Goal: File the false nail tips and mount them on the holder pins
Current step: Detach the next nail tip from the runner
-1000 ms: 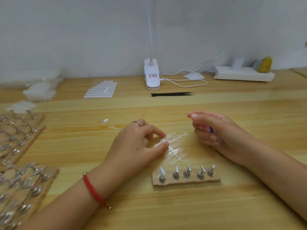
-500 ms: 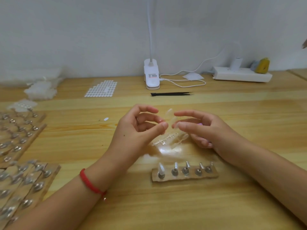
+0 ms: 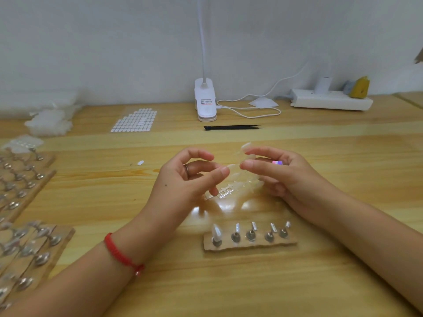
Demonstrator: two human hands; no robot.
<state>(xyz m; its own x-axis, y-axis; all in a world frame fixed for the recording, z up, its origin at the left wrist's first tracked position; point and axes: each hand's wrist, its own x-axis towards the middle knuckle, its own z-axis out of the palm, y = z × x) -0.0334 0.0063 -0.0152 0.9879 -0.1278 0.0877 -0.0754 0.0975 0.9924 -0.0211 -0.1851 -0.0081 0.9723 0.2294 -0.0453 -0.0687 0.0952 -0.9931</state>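
Left hand (image 3: 192, 179) pinches the low end of the clear nail-tip strip (image 3: 225, 193). The strip slants up and right into the right hand (image 3: 283, 175), which is nipped on it too, so both hands are equally close. Tips look glassy and flimsy. Holder block (image 3: 251, 246) sits just below, with 1 of its 5 pins (image 3: 237, 229) filled.

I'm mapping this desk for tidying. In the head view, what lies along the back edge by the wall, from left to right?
White pile → sticker sheet → lamp base → power strip
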